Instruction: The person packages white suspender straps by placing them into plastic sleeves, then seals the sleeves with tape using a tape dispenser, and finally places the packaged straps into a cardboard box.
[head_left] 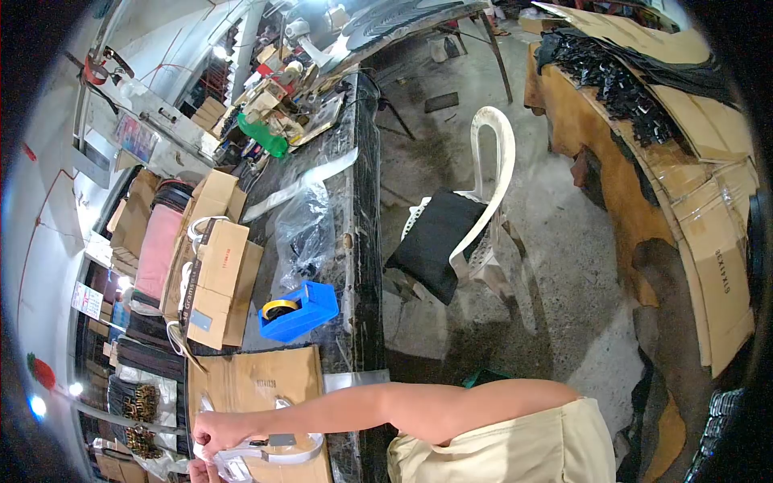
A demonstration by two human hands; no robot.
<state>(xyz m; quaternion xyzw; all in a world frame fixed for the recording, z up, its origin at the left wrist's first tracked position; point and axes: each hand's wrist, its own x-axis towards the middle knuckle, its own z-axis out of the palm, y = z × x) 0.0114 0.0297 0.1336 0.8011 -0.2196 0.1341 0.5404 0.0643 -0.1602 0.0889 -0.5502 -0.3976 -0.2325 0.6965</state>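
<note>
My right hand reaches in from the right, fingers closed in a pinch on a white strap. The strap curves in a loop over a flat cardboard sheet, with a dark grey piece lying against it. Just below, at the bottom edge, my left hand shows only in part; its fingers press close to the strap's white end between both hands. Clear plastic lies beside the fingers. A blue tape dispenser with a yellow-rimmed roll stands beyond the cardboard sheet.
Cardboard boxes line the bench's far side. Clear plastic bags and a green bottle lie along the black bench. A white chair with a black cushion stands on the floor; hides hang from the table opposite.
</note>
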